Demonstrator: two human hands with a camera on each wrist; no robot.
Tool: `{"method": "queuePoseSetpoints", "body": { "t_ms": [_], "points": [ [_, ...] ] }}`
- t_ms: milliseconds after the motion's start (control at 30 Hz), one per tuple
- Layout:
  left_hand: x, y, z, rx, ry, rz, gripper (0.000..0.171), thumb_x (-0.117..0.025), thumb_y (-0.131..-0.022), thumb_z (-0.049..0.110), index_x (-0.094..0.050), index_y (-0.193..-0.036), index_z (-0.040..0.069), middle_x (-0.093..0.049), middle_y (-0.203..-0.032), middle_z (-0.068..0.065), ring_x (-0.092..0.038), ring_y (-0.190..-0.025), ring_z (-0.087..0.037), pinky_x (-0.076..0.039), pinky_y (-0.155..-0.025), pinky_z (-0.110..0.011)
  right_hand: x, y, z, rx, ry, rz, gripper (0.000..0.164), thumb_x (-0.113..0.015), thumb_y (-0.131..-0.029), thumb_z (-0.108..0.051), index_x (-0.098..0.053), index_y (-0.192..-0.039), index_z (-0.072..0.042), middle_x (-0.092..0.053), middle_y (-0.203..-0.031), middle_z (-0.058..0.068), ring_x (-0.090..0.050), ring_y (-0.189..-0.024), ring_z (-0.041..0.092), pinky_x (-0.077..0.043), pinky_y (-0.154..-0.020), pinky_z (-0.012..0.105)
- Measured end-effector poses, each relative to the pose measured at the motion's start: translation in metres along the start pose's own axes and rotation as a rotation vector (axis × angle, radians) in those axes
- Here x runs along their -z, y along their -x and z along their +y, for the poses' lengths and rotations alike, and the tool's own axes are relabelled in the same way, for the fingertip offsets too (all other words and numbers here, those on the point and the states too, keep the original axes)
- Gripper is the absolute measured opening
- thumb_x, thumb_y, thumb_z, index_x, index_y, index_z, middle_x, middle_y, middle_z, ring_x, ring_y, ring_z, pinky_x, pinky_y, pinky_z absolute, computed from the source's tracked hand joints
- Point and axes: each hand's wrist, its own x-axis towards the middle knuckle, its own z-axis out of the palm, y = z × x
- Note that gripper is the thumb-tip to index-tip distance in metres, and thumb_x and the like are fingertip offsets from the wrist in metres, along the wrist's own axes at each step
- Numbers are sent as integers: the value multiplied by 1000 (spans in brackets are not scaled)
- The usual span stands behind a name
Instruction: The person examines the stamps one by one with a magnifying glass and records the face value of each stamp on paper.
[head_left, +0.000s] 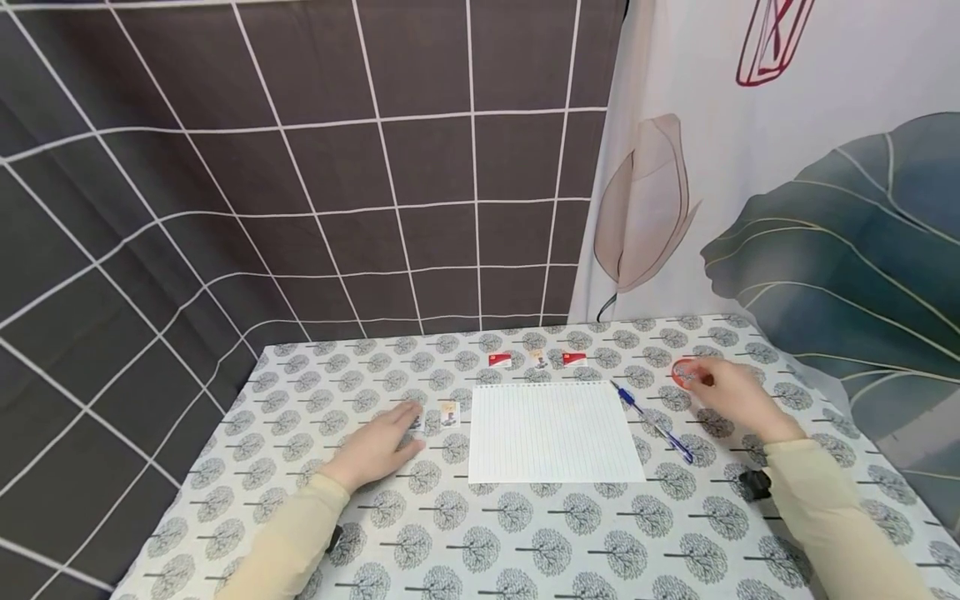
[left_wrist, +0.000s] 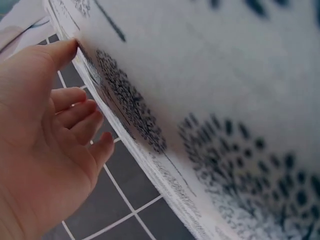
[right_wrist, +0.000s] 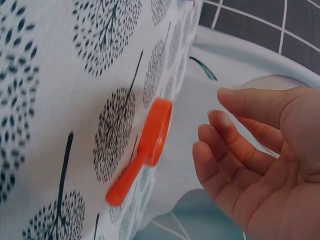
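An orange magnifying glass (head_left: 677,372) lies at the right of the table. My right hand (head_left: 731,395) hovers right by it; in the right wrist view the fingers bend loosely, apart from the magnifying glass (right_wrist: 127,182). On the other side, my left hand (head_left: 377,448) rests on the tablecloth with fingers extended. Its fingertips partly cover a small stamp-like picture piece (head_left: 417,420). Just right of that is a second such piece (head_left: 450,414). The left wrist view shows the left thumb (left_wrist: 64,52) at the cloth and no object in the hand (left_wrist: 45,140).
A lined sheet of paper (head_left: 555,433) lies mid-table, with a blue pen (head_left: 652,423) slanting along its right side. Behind it are two red cards (head_left: 499,360) and a small picture piece (head_left: 538,360) between them. Dark gridded curtain (head_left: 420,158) borders the table's back and left.
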Motion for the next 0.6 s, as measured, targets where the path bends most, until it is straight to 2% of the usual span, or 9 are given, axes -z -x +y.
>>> {"method": "queuePoseSetpoints", "body": {
  "t_ms": [267, 467, 600],
  "points": [
    [-4, -3, 10, -94, -7, 12, 70, -60, -100, 42, -39, -154, 2, -36, -159, -16, -36, -145, -35, -30, -119, -53, -12, -11, -10, 101, 37, -4, 18, -67, -90, 0, -69, -108, 5, -69, -91, 10, -63, -80, 23, -54, -70, 39],
    [-3, -8, 24, -154, -5, 6, 70, -59, -101, 42, -39, -153, 1, -38, -158, -18, -38, -144, -37, -31, -118, -54, -22, -17, -13, 169, 34, -36, 17, -67, -88, 7, -70, -104, 2, -63, -81, 0, -56, -73, 13, -50, -65, 32],
    [-6, -12, 35, -211, -5, -16, 69, -58, -102, 41, -39, -153, 0, -38, -158, -18, -38, -144, -37, -32, -118, -53, -29, -19, -14, 215, -4, -82, 21, -68, -85, 10, -70, -103, 1, -61, -80, -1, -55, -71, 10, -52, -63, 28]
  ]
}}
